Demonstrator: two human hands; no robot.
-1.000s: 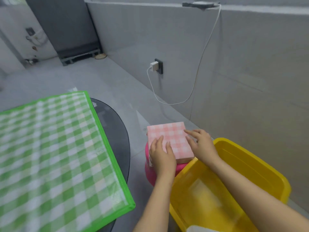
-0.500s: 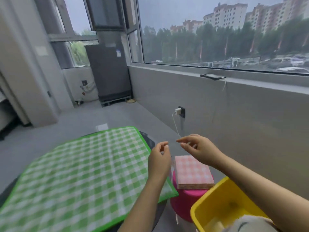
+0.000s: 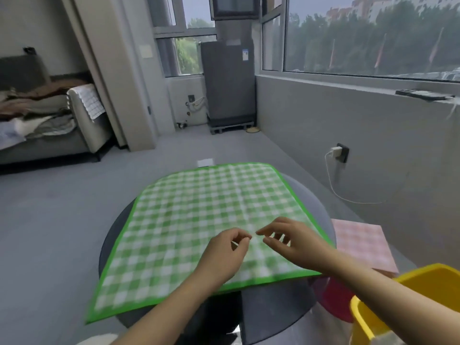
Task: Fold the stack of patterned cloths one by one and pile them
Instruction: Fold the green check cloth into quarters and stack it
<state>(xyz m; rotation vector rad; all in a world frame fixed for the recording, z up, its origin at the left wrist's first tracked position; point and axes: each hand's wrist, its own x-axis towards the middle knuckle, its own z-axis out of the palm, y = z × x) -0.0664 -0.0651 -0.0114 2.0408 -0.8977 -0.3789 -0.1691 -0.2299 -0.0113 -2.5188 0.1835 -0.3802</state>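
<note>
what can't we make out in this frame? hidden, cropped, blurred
Head view only:
- Yellow tub: cut off by the right and bottom edges; contents unseen.
- Pink stool: mostly hidden under the pink checked cloths and right forearm.
- Green checked cloth: near corner blurred.
- Left hand, right hand: any pinch is unreadable.

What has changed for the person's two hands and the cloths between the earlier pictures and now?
Both hands have left the folded pink cloth, let it go, and moved left over the green checked cloth. The left hand and right hand now hover there with fingers loosely curled, holding nothing. The pink cloth stays folded on the red stool; the green cloth stays spread flat.
</note>
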